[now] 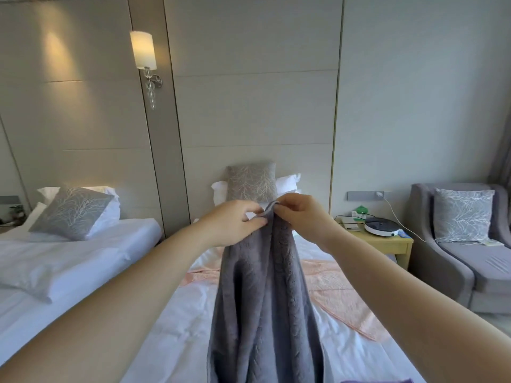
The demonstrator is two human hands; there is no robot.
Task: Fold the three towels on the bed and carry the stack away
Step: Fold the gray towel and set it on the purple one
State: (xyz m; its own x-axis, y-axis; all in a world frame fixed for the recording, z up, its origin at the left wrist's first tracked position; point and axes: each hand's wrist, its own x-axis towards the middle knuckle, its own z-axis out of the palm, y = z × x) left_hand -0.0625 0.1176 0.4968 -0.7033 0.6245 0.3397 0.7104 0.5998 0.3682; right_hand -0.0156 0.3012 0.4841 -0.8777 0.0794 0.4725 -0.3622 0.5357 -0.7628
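A grey towel (262, 299) hangs in front of me over the white bed (177, 338), held up by its top edge. My left hand (235, 222) and my right hand (301, 214) pinch that edge close together at chest height. A pink towel (340, 297) lies spread flat on the bed behind the grey one, showing on both sides of it. A sliver of a purple towel (378, 380) shows at the bottom edge of the view, right of the grey towel.
A second white bed (69, 258) with a grey cushion stands to the left. Grey and white pillows (251, 183) lean at the headboard. A bedside table (378, 239) with a round device and a grey armchair (464, 244) stand on the right.
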